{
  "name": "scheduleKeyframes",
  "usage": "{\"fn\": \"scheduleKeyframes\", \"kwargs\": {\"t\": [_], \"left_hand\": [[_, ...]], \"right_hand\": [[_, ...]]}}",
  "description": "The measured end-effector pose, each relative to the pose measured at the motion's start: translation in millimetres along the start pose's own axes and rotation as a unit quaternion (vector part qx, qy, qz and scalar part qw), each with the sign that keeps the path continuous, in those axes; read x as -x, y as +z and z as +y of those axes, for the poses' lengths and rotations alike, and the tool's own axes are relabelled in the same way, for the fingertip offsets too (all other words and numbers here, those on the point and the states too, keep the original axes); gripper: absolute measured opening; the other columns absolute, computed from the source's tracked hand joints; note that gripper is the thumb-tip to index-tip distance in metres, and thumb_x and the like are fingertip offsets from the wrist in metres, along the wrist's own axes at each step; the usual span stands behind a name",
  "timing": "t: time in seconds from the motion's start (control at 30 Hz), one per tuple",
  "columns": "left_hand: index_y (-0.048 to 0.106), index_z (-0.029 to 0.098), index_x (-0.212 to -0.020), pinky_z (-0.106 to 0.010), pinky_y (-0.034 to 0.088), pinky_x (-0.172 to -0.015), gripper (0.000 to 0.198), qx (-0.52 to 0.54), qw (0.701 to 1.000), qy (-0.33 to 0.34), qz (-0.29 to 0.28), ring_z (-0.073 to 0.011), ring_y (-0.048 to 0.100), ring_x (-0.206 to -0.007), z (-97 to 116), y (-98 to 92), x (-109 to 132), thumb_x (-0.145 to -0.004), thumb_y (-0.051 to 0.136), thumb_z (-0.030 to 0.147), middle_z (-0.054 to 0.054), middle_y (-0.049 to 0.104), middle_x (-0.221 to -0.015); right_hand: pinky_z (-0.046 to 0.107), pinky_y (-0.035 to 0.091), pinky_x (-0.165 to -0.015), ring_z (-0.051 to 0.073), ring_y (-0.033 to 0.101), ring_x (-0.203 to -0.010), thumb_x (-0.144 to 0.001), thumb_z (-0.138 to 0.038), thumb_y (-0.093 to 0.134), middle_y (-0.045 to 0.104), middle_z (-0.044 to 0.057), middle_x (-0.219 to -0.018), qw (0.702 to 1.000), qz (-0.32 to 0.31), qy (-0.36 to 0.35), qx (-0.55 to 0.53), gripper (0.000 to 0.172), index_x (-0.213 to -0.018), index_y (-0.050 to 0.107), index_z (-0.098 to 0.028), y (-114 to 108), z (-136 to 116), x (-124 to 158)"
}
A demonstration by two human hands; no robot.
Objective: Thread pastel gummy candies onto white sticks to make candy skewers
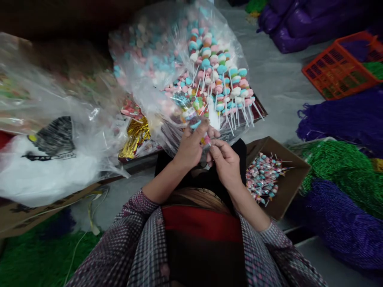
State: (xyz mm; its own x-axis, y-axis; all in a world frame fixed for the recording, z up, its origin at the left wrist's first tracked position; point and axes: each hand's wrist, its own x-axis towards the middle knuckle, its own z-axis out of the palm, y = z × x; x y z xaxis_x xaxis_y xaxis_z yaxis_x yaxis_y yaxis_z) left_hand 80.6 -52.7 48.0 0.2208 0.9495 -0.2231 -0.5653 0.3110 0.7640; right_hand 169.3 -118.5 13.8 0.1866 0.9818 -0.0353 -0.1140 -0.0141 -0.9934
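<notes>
A candy skewer (195, 124) with blue, yellow and pink pieces, seemingly in a clear wrapper, is between my hands above my lap. My left hand (190, 146) is closed around it, with the thumb on top. At its lower end, my right hand (226, 161) pinches with thumb and fingertips; the exact grip is partly hidden. Just beyond my fingers lies a pile of marshmallow and gummy skewers (221, 75) on white sticks, resting on clear plastic. Beside the pile, a large clear bag (143, 59) holds loose pink, blue and white marshmallows.
To my right stands a cardboard box (295, 183) with many wrapped candy skewers. Gold twist ties (136, 137) lie left of my hands, near a white plastic bag (54, 171) with a grey knitted glove (56, 135). Green bead strands (341, 167) and an orange crate (341, 69) are farther right.
</notes>
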Motion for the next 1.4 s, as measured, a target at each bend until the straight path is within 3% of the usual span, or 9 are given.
{"fn": "scheduleKeyframes", "kwargs": {"t": [0.1, 0.3, 0.4, 0.57, 0.8, 1.0, 1.17, 1.27, 1.4], "left_hand": [[0.055, 0.022, -0.078, -0.028, 0.055, -0.072, 0.036, -0.013, 0.996, 0.066, -0.062, -0.0137, 0.069, -0.075, 3, -9.9, -6, -0.084, 0.076, 0.05, 0.006, 0.054, -0.061], [0.066, 0.023, -0.103, -0.028, 0.054, -0.077, 0.047, -0.154, 0.98, 0.027, -0.126, -0.0137, 0.067, -0.081, -13, -36.4, -7, -0.084, 0.068, 0.067, 0.0, 0.07, -0.084], [0.067, 0.022, -0.096, -0.028, 0.051, -0.087, 0.048, -0.255, 0.958, 0.078, -0.105, -0.0127, 0.064, -0.085, -13, -48.0, -6, -0.088, 0.061, 0.069, 0.0, 0.07, -0.087], [0.055, 0.022, -0.069, -0.03, 0.04, -0.069, 0.058, -0.443, 0.881, 0.151, -0.072, -0.014, 0.051, -0.066, 3, -53.3, -8, -0.093, 0.044, 0.074, 0.001, 0.056, -0.066], [0.044, 0.024, -0.057, -0.031, 0.029, -0.059, 0.063, -0.514, 0.832, 0.187, -0.097, -0.0147, 0.037, -0.055, 3, -49.2, -4, -0.093, 0.039, 0.075, 0.002, 0.041, -0.054], [0.061, 0.021, -0.07, -0.029, 0.041, -0.064, 0.061, -0.433, 0.888, 0.101, -0.113, -0.0147, 0.053, -0.062, 11, -62.4, 2, -0.086, 0.052, 0.079, 0.0, 0.058, -0.064], [0.064, 0.024, -0.109, -0.037, 0.053, -0.083, 0.07, -0.173, 0.977, 0.067, -0.107, -0.0251, 0.068, -0.101, 15, -61.0, -13, -0.075, 0.06, 0.085, -0.009, 0.071, -0.107], [0.064, 0.024, -0.104, -0.04, 0.055, -0.084, 0.057, -0.072, 0.989, 0.016, -0.125, -0.0269, 0.069, -0.102, 12, -48.6, -17, -0.076, 0.072, 0.074, -0.006, 0.07, -0.089], [0.063, 0.023, -0.099, -0.035, 0.055, -0.085, 0.038, -0.023, 0.994, -0.01, -0.105, -0.0159, 0.067, -0.078, 11, -34.1, -12, -0.079, 0.082, 0.05, 0.005, 0.054, -0.065]], "right_hand": [[0.023, 0.046, -0.051, 0.008, 0.054, -0.05, -0.09, -0.05, 0.069, 0.062, -0.006, -0.059, 0.999, -0.017, 0.0, 0.04, 0.028, -0.085, 0.07, -0.022, -4, -4, 0], [0.022, 0.044, -0.051, 0.008, 0.052, -0.049, -0.091, -0.046, 0.069, 0.067, -0.005, -0.062, 1.0, 0.009, -0.008, -0.002, 0.026, -0.083, 0.071, -0.022, -5, 6, -3], [0.022, 0.044, -0.053, 0.007, 0.053, -0.051, -0.091, -0.043, 0.07, 0.069, -0.005, -0.067, 1.0, 0.017, -0.006, -0.016, 0.022, -0.085, 0.072, -0.022, -6, 15, -4], [0.024, 0.045, -0.055, 0.008, 0.054, -0.053, -0.093, -0.044, 0.066, 0.068, -0.004, -0.071, 1.0, 0.013, 0.003, -0.009, 0.024, -0.082, 0.067, -0.022, -5, 16, -4], [0.024, 0.044, -0.058, 0.008, 0.052, -0.054, -0.098, -0.042, 0.061, 0.058, -0.006, -0.066, 0.998, 0.006, -0.033, -0.053, 0.027, -0.079, 0.061, -0.023, -2, 16, -10], [0.024, 0.042, -0.057, 0.007, 0.051, -0.054, -0.096, -0.044, 0.064, 0.062, -0.005, -0.071, 0.998, -0.016, -0.022, -0.064, 0.026, -0.081, 0.064, -0.022, -1, 17, -6], [0.025, 0.044, -0.059, 0.008, 0.05, -0.056, -0.094, -0.048, 0.066, 0.062, -0.005, -0.07, 0.998, -0.002, -0.01, -0.065, 0.029, -0.081, 0.064, -0.022, 0, 20, -2], [0.025, 0.045, -0.06, 0.009, 0.049, -0.055, -0.093, -0.049, 0.065, 0.062, -0.004, -0.071, 0.997, -0.011, 0.007, -0.075, 0.03, -0.081, 0.064, -0.022, 5, 20, 0], [0.025, 0.048, -0.061, 0.008, 0.049, -0.055, -0.093, -0.049, 0.066, 0.062, -0.004, -0.072, 0.995, -0.025, 0.018, -0.096, 0.029, -0.081, 0.064, -0.022, 8, 20, 3]]}}
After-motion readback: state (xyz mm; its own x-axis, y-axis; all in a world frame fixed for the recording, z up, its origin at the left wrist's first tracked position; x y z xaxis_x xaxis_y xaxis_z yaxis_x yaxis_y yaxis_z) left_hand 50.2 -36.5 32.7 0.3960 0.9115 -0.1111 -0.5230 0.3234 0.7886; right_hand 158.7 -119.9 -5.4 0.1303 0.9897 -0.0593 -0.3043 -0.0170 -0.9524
